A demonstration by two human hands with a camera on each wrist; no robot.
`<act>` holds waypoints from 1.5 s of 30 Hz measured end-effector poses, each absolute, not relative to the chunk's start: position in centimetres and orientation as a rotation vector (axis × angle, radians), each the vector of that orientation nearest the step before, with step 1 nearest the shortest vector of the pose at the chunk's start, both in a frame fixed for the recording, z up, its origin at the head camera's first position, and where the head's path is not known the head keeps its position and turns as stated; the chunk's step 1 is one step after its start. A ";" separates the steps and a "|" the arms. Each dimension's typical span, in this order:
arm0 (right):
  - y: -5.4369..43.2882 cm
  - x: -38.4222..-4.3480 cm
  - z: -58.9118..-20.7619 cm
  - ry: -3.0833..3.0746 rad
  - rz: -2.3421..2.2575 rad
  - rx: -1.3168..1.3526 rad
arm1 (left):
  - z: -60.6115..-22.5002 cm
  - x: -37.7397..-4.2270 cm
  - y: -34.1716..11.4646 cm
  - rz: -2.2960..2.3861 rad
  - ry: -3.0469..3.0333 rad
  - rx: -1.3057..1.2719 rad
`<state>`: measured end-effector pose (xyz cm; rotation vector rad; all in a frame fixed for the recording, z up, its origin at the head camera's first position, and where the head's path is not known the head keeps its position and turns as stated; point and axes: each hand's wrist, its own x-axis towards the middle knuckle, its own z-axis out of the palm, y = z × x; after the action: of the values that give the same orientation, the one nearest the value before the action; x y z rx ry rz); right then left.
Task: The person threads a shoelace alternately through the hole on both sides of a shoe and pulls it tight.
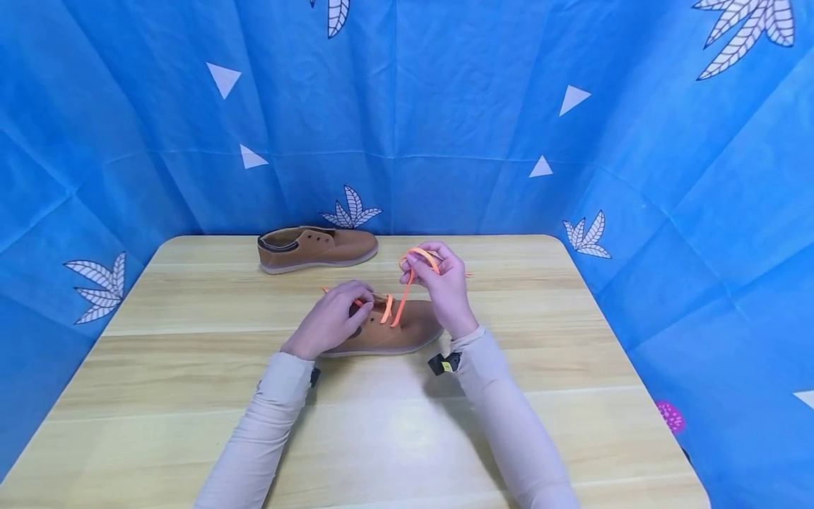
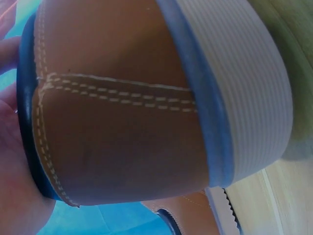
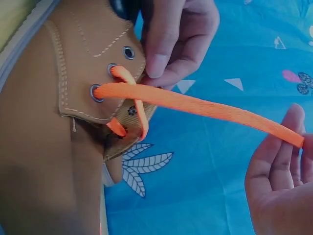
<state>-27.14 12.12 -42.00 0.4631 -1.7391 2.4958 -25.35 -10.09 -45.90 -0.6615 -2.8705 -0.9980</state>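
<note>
A brown shoe [image 1: 416, 326] lies on its sole near the middle of the table, toe to the right. My left hand [image 1: 333, 314] is at its opening; in the right wrist view the thumb and a finger [image 3: 157, 66] pinch the edge by the eyelets. Raised above the toe, my right hand [image 1: 448, 279] pinches a looped orange shoelace [image 3: 195, 105]. The lace runs taut from the eyelet nearest the toe and crosses another stretch of lace. One metal eyelet [image 3: 128, 52] has no lace in it. The left wrist view shows the stitched heel [image 2: 117, 142] close up; the left fingertips are hidden there.
A second brown shoe [image 1: 346, 247], with bare eyelets, stands at the back left of the wooden table [image 1: 509, 424]. Behind and beside the table hangs a blue patterned cloth [image 1: 458, 92].
</note>
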 end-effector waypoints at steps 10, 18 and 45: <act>10.7 -28.8 -41.3 -1.775 2.420 0.383 | -46.0 -25.5 -10.1 -0.940 -2.824 -0.712; 10.1 -29.2 -41.7 -2.239 1.985 0.358 | -46.2 -25.5 -10.0 -0.965 -2.832 -0.694; 10.4 -29.6 -42.9 -2.463 1.876 0.340 | -46.2 -25.5 -10.1 -1.003 -2.845 -0.686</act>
<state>-29.64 10.38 -42.89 0.3405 -2.4628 1.8761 -25.55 -10.13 -46.18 -0.6862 -2.8446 -1.0032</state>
